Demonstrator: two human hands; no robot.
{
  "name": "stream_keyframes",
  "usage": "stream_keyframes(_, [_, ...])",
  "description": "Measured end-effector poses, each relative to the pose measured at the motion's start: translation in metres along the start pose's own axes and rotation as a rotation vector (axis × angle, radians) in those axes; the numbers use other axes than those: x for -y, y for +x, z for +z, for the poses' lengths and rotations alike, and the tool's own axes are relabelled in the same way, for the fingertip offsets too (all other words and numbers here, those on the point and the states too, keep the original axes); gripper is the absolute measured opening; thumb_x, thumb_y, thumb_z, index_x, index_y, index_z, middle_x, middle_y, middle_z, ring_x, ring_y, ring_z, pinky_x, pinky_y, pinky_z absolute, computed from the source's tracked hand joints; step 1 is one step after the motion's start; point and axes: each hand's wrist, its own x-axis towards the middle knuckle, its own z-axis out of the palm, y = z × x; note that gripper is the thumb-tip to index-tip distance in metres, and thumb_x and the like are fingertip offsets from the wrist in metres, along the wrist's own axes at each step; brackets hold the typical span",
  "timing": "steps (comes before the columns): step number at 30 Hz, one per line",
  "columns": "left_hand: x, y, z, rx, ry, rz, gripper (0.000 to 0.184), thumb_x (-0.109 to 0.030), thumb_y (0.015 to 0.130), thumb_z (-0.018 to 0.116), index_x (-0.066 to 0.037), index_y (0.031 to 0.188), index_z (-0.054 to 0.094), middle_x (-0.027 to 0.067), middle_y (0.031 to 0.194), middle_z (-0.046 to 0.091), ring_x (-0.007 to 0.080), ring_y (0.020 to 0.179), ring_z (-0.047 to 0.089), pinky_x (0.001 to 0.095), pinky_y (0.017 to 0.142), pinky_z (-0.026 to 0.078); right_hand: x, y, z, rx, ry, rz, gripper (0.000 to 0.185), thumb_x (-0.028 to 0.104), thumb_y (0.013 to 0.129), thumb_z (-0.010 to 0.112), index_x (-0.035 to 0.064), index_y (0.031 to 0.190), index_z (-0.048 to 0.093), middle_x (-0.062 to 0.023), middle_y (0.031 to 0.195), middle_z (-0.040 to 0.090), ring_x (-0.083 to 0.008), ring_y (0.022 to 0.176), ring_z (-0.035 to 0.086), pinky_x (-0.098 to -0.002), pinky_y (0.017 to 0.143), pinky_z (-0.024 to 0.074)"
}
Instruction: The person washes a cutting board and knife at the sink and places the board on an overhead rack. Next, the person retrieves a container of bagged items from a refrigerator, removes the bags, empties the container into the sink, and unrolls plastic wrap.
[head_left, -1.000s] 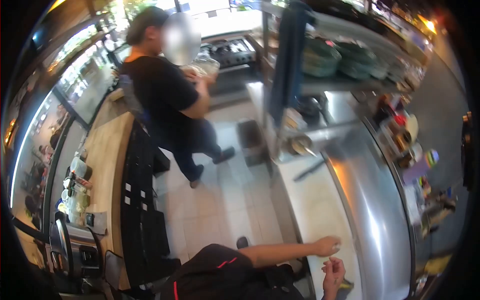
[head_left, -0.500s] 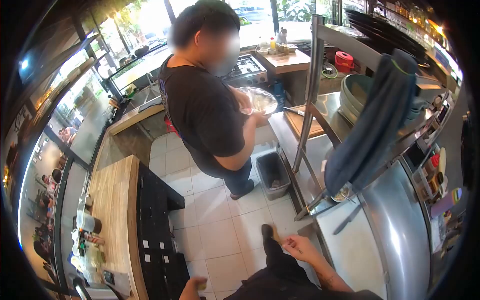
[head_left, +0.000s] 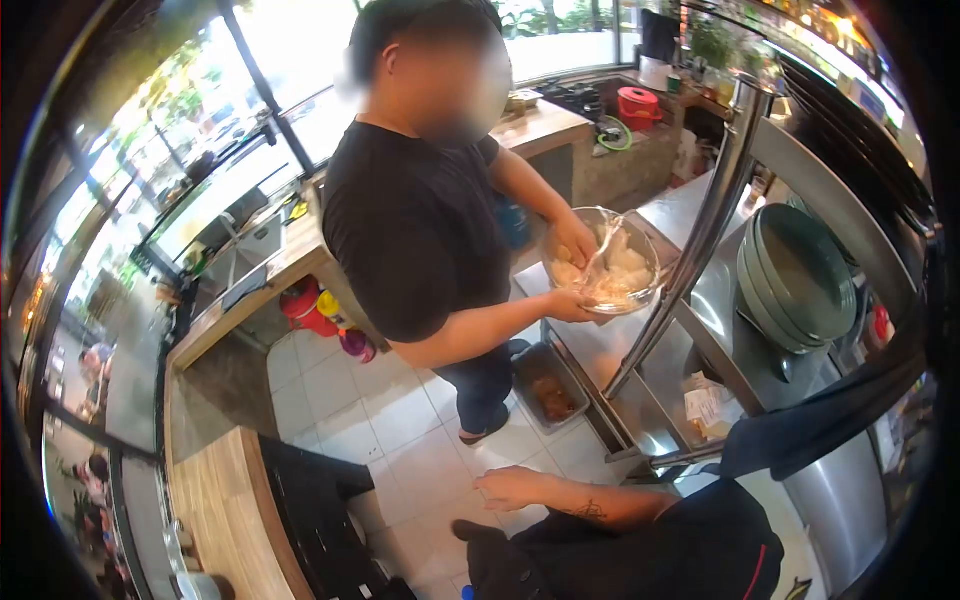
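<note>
My right hand (head_left: 508,488) hangs over the tiled floor at the lower middle, its fingers loosely bent and nothing visible in them. Its tattooed forearm comes in from the right. My left hand is out of view. Ahead, another person in a dark shirt (head_left: 420,230) holds a clear bowl (head_left: 628,268) of pale food pieces. One of that person's hands supports the bowl from below, and the other is inside it. My hand is apart from the bowl and from the person.
A grey bin (head_left: 550,388) stands on the floor beside the steel counter (head_left: 655,385). Stacked green bowls (head_left: 800,275) and a metal post (head_left: 700,235) are at the right. A dark cloth (head_left: 830,415) hangs there. The wooden counter (head_left: 225,510) lies at lower left.
The view has moved closer to the other person and the bowl. My right hand has gone from the white board to over the floor. My left hand has left the view.
</note>
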Motion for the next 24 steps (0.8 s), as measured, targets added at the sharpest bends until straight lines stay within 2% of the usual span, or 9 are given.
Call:
stream_keyframes(9, [0.011,0.123,-0.177,0.119,0.063,-0.187,0.031,-0.035,0.086,0.064,-0.007,0.094,0.074,0.0119,0.098,0.073,0.0263,0.089,0.070,0.0437,0.081,0.056,-0.164,0.079,0.117,-0.020,0.023,0.400,0.046,0.039,0.090,0.066,0.0067,0.122,0.065,-0.0186,0.115,0.068,-0.0396,0.109,0.063,-0.0475,0.094,0.0503])
stream_keyframes(12, [0.039,0.134,-0.283,0.441,-0.026,-0.247,0.031,-0.035,0.086,0.064,-0.007,0.094,0.075,0.0119,0.099,0.074,0.0267,0.090,0.071,0.0435,0.082,0.056,-0.204,0.046,0.170,-0.312,0.111,0.988,0.031,0.030,0.088,0.065,0.0052,0.106,0.071,-0.0159,0.109,0.070,-0.0360,0.100,0.066,-0.0468,0.089,0.0519])
stream_keyframes(14, [-0.041,0.187,-0.336,0.317,0.862,0.155,0.034,-0.035,0.084,0.063,-0.006,0.096,0.075,0.0141,0.101,0.074,0.0308,0.096,0.070,0.0430,0.086,0.055,-0.228,-0.016,0.233,-0.099,-0.522,0.731,0.011,0.018,0.079,0.069,0.0090,0.084,0.072,-0.0121,0.088,0.070,-0.0361,0.084,0.068,-0.0463,0.074,0.0546])
stream_keyframes(15, [-0.076,0.218,-0.353,0.258,1.068,0.315,0.036,-0.035,0.085,0.060,-0.005,0.098,0.074,0.0177,0.105,0.072,0.0343,0.100,0.068,0.0427,0.088,0.055,-0.226,-0.027,0.252,0.035,-0.473,0.871,0.015,0.019,0.075,0.072,0.0093,0.087,0.072,-0.0122,0.086,0.069,-0.0357,0.081,0.068,-0.0471,0.073,0.0548])
stream_keyframes(16, [-0.116,0.220,-0.356,0.116,0.783,0.206,0.039,-0.037,0.089,0.057,-0.005,0.104,0.073,0.0202,0.107,0.071,0.0381,0.100,0.067,0.0435,0.088,0.054,-0.249,-0.049,0.297,0.091,-0.328,0.934,0.019,0.020,0.073,0.075,0.0089,0.088,0.072,-0.0128,0.088,0.071,-0.0363,0.082,0.069,-0.0479,0.072,0.0557])
stream_keyframes(17, [-0.141,0.248,-0.369,0.086,0.846,0.502,0.041,-0.037,0.091,0.059,-0.004,0.112,0.071,0.0187,0.108,0.071,0.0348,0.097,0.068,0.0443,0.085,0.055,-0.205,-0.032,0.270,-0.008,0.275,1.229,0.016,0.018,0.082,0.066,0.0047,0.089,0.072,-0.0121,0.083,0.069,-0.0315,0.074,0.068,-0.0449,0.065,0.0556])
stream_keyframes(18, [-0.172,0.248,-0.364,0.067,0.324,0.125,0.038,-0.032,0.093,0.061,-0.005,0.119,0.069,0.0156,0.106,0.071,0.0283,0.092,0.068,0.0427,0.077,0.057,-0.159,-0.018,0.243,-0.231,0.766,1.562,0.020,0.015,0.091,0.057,0.0005,0.089,0.071,-0.0114,0.078,0.068,-0.0266,0.066,0.067,-0.0420,0.057,0.0555])
stream_keyframes(22, [-0.300,0.233,-0.324,0.144,0.195,0.189,0.030,-0.025,0.095,0.061,-0.009,0.120,0.069,0.0091,0.104,0.069,0.0230,0.084,0.068,0.0390,0.068,0.059,-0.142,0.036,0.267,0.130,0.418,0.961,0.020,0.020,0.087,0.062,0.0007,0.080,0.066,-0.0086,0.071,0.062,-0.0241,0.060,0.063,-0.0372,0.052,0.0534])
stream_keyframes(24, [-0.346,0.237,-0.297,0.293,0.128,0.075,0.029,-0.023,0.095,0.061,-0.011,0.120,0.068,0.0078,0.103,0.070,0.0238,0.083,0.069,0.0421,0.068,0.060,-0.152,0.087,0.274,-0.166,0.830,0.863,0.020,0.020,0.082,0.067,0.0029,0.073,0.062,-0.0081,0.068,0.060,-0.0224,0.055,0.059,-0.0353,0.050,0.0497])
